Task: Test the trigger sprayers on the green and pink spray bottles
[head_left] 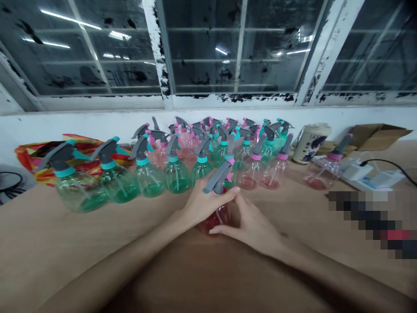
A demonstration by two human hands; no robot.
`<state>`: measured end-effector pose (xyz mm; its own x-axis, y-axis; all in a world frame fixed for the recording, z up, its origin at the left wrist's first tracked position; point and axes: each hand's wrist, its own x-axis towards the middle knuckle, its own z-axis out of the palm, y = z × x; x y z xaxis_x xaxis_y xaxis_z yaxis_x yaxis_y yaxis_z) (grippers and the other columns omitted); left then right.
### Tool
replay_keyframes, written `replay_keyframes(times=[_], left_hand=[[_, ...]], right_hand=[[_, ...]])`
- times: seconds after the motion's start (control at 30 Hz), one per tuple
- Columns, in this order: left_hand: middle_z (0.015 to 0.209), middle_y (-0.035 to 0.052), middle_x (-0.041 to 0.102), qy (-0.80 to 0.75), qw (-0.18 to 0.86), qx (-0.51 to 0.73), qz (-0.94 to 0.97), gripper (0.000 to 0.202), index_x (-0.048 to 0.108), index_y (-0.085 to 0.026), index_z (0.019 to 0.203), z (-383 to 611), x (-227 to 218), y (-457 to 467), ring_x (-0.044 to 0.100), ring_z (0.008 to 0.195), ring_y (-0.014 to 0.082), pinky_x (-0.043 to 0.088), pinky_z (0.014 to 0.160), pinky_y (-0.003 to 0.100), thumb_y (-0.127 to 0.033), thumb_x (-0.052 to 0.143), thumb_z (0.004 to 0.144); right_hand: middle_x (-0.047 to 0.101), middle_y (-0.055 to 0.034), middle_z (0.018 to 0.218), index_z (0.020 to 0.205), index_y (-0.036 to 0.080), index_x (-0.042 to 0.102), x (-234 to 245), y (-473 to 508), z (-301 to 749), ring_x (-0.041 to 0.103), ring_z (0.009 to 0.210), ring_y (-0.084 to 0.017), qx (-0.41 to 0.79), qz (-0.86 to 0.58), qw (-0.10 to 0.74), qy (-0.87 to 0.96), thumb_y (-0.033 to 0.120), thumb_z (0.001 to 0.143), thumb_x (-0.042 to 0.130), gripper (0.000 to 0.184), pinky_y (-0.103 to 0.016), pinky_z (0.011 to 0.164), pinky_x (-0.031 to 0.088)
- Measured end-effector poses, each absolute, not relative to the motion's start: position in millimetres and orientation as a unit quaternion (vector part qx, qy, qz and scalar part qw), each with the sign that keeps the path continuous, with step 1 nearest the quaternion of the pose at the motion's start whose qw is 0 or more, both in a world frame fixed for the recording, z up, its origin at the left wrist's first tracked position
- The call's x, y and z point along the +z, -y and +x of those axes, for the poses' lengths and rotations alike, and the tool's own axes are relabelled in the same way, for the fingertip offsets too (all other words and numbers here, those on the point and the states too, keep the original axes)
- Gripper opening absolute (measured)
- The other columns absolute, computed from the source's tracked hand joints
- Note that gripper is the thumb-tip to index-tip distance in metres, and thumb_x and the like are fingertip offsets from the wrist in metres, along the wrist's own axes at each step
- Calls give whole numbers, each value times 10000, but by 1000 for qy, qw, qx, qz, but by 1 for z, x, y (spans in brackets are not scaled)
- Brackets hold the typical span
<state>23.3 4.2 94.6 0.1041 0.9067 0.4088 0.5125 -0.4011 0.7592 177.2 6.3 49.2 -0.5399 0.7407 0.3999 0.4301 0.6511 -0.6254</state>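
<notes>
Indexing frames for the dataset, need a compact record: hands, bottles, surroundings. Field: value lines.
left hand: wrapped below the grey sprayer head of a red-tinted spray bottle
right hand: at the same bottle, thumb across its lower body; contact unclear
front left: row of green-liquid bottles, turquoise collars
right: pink-collared bottles
behind: crowded bottles, partly hidden
far right: printed cup, power strip, cardboard

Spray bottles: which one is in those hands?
The pink-tipped spray bottle in front, between left hand and right hand; the other bottles stand farther back.
</notes>
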Motion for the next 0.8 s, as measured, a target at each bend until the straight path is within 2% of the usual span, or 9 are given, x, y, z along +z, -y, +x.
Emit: replay_keyframes(times=[0.17,0.3,0.37,0.53,0.6,0.7,0.8], left_hand=[[871,17,651,-499,225,408,731,501,486,-252,1202,22,103,1,631,762,210,521,684,362,-463,608,764],[978,41,634,-497,232,377,746,642,392,-276,1286,18,109,5,629,830,235,503,753,397,-473,638,727],[1065,65,611,-484,239,360,761,683,363,-267,1310,14,112,4,615,906,254,486,807,418,-463,647,721],[1308,116,485,-446,295,328,779,797,299,-259,1352,7,107,1,486,1176,303,406,959,476,-468,691,690],[1321,128,481,-454,309,324,770,741,284,-257,1356,8,98,0,491,1183,296,402,967,484,-489,633,745],[1293,125,517,-484,267,303,777,613,303,-242,1336,12,78,0,506,1175,279,414,962,473,-512,512,827],[1340,116,479,-501,217,269,793,582,318,-236,1326,15,58,1,466,1212,282,399,978,474,-496,497,837]], right_hand=[[578,-139,1122,1210,167,450,52,-2,160,553,1030,-321,225,-351,368,831,578,680,635,695,-473,828,486],[602,-111,1063,1103,183,526,55,-1,152,567,978,-293,209,-337,392,830,531,713,631,533,-451,813,485],[602,-106,1049,1095,186,524,55,-1,153,572,958,-283,203,-347,390,828,520,719,629,514,-444,797,492],[604,-100,1026,1091,186,483,52,-3,177,583,948,-270,197,-377,367,827,533,716,631,532,-428,799,503],[583,-119,1110,1195,184,400,49,-6,194,566,1016,-287,195,-377,369,827,526,724,628,625,-448,841,489],[501,-161,1260,1316,183,240,45,-11,222,517,1119,-318,174,-394,370,823,520,725,633,785,-489,894,458],[548,-164,1206,1309,189,228,43,-16,253,551,1081,-334,153,-414,360,822,531,731,620,778,-493,848,485]])
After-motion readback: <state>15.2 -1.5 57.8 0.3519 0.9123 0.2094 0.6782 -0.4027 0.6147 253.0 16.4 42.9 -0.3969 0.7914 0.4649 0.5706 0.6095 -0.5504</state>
